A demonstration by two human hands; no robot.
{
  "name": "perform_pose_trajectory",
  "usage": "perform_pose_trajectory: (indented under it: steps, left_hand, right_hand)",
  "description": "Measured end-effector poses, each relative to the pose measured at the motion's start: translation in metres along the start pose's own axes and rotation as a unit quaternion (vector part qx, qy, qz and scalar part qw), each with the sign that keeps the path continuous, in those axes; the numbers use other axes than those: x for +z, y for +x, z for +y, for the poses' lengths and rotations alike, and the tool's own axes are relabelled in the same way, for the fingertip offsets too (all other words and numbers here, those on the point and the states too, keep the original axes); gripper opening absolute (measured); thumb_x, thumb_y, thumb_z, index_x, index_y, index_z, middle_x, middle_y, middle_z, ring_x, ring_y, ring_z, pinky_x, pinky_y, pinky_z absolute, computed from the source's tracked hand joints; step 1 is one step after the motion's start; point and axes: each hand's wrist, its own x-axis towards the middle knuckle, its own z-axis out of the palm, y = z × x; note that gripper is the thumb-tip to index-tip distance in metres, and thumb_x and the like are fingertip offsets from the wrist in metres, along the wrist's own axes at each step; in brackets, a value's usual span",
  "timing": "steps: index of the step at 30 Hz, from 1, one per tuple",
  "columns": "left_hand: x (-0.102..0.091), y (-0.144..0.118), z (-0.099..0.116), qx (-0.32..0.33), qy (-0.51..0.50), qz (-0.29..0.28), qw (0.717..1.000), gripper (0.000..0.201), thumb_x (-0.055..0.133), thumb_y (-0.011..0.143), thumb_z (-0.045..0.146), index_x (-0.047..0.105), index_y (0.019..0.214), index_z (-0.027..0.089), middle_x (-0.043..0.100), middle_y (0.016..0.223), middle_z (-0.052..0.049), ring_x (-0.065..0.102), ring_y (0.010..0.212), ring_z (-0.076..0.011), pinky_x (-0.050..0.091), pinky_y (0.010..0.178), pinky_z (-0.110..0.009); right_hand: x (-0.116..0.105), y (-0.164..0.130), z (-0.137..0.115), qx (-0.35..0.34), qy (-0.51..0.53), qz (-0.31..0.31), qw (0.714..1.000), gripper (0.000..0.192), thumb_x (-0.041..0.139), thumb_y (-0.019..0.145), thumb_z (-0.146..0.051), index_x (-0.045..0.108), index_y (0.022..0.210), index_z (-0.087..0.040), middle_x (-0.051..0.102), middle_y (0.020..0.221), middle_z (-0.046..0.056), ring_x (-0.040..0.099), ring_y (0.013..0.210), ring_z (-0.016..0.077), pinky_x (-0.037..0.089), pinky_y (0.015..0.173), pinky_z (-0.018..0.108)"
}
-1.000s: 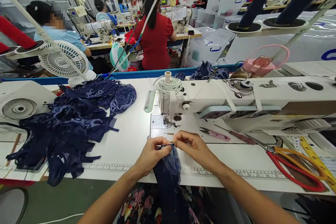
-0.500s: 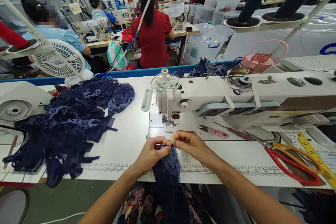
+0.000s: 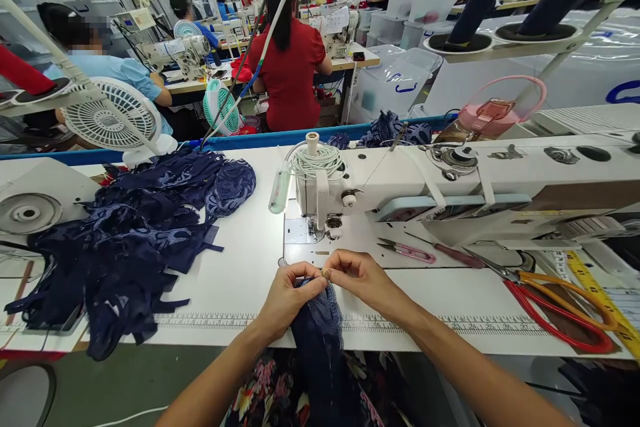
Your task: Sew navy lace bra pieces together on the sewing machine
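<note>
A navy lace-edged fabric piece (image 3: 323, 333) hangs from my fingertips over the table's front edge onto my lap. My left hand (image 3: 295, 290) pinches its top end between thumb and forefinger. Touching it fingertip to fingertip, my right hand (image 3: 357, 277) is also closed in a pinch at that same end; the exact bit between its fingers is too small to make out. Just beyond both hands stands the sewing machine (image 3: 380, 173), its needle area (image 3: 317, 230) behind my fingers. A printed ruler strip (image 3: 400, 325) runs along the table edge under my wrists.
A heap of navy lace garments (image 3: 125, 233) covers the left of the table. To the right lie pink thread snips (image 3: 407, 250) and large scissors (image 3: 560, 307) with red and orange handles. A white fan (image 3: 113, 112) stands at back left. Co-workers sit beyond the table.
Both hands stay pinched at the fabric's top end. My right fingertips have shifted very slightly left and down, and the view has moved a little.
</note>
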Motion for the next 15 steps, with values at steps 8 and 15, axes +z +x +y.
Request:
perform_pose_trajectory:
  steps: [8,15]
  left_hand:
    - [0.0,-0.004,-0.003,0.004,-0.157,0.094,0.983,0.025,0.076,0.074,0.035,0.06,0.074,0.015,0.051,0.067,0.003,0.044,0.061,-0.0082,0.036,0.059,-0.019]
    - [0.012,-0.012,-0.007,-0.033,-0.289,0.126,0.948,0.024,0.078,0.071,0.032,0.061,0.076,0.016,0.055,0.071,0.003,0.051,0.066,-0.0088,0.042,0.064,-0.019]
  right_hand:
    - [0.014,-0.003,0.002,0.009,0.025,-0.003,1.0,0.029,0.061,0.086,-0.048,0.061,0.084,-0.019,0.051,0.073,-0.002,0.046,0.069,0.0124,0.037,0.063,0.024]
    - [0.013,0.005,0.009,0.002,0.037,-0.004,0.999,0.028,0.059,0.088,-0.046,0.058,0.081,-0.018,0.05,0.073,-0.002,0.045,0.069,0.0121,0.036,0.063,0.024]
